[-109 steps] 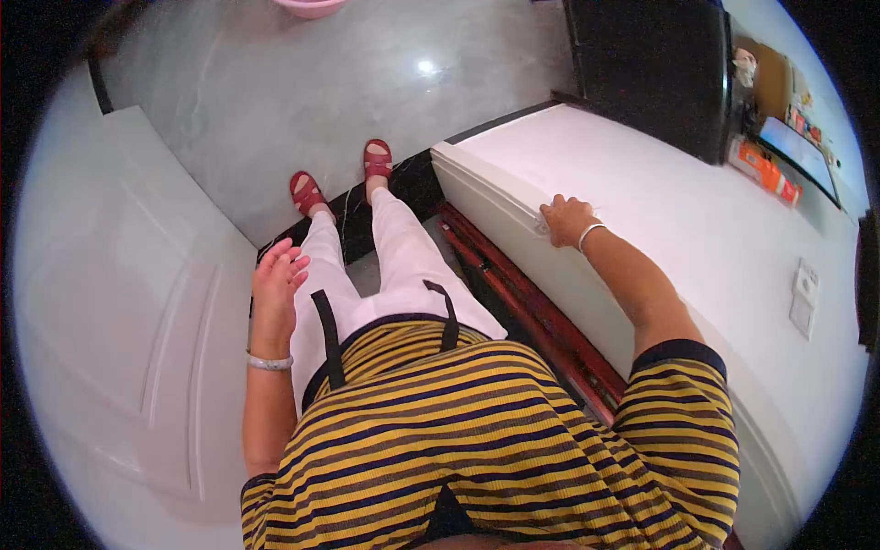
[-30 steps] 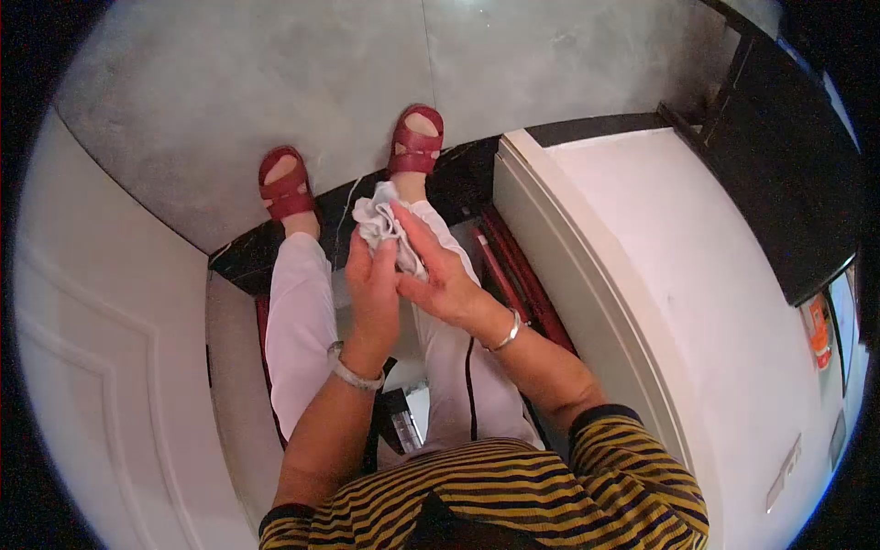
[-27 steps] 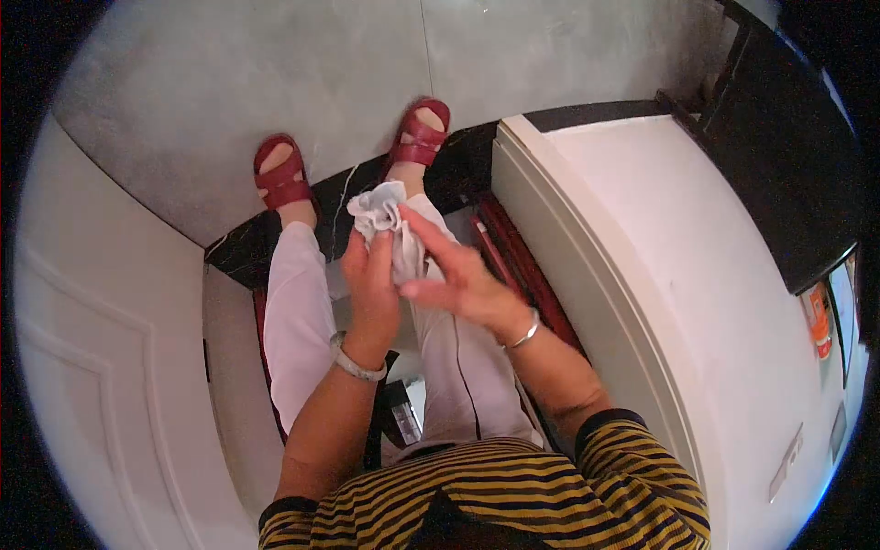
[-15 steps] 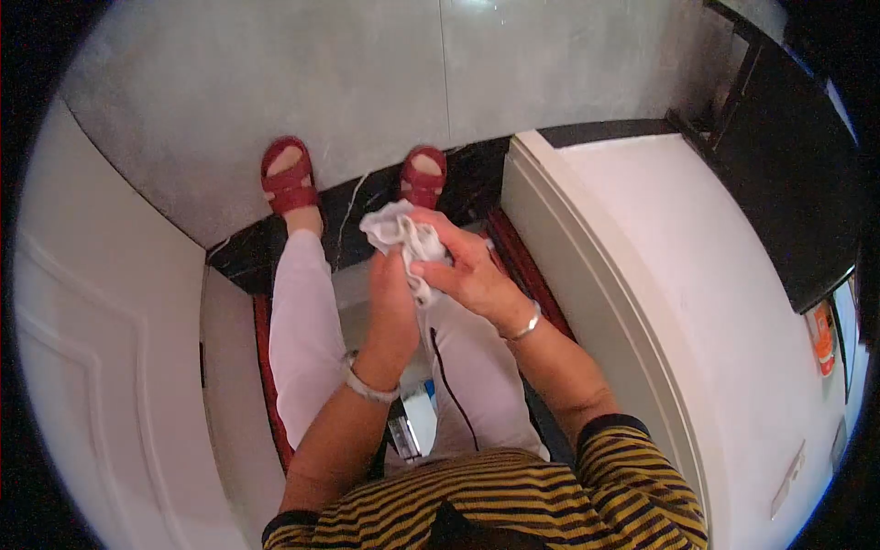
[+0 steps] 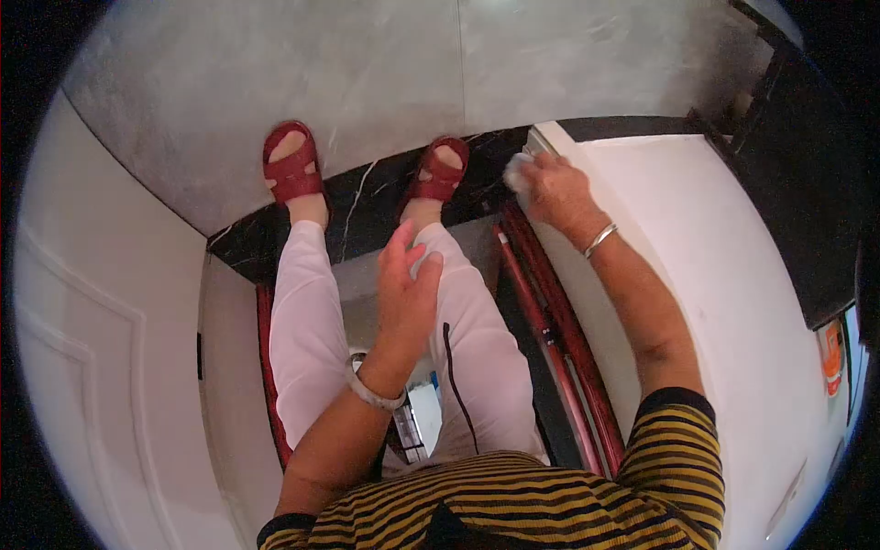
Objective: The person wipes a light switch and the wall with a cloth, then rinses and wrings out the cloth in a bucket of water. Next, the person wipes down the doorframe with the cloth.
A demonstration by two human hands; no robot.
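Note:
A crumpled white cloth [image 5: 517, 174] is bunched under the fingers of my right hand [image 5: 563, 194]. That hand holds it at the end of the white door frame [image 5: 554, 135], near the floor. Whether the whole cloth presses on the frame is partly hidden by the hand. My left hand [image 5: 409, 286] hovers in front of my light trouser leg, holding nothing, with its fingers apart.
Both my feet in red sandals [image 5: 291, 165] stand by a black marble threshold strip [image 5: 367, 206]. On the left is a white panelled door [image 5: 101, 348]. Red rails [image 5: 550, 339] run along the right, beside a white wall [image 5: 724, 275]. A black panel [image 5: 788, 183] stands beyond it.
My right hand has carried the cloth away from my left hand, to the right and onto the frame. My left hand has let go of the cloth and opened.

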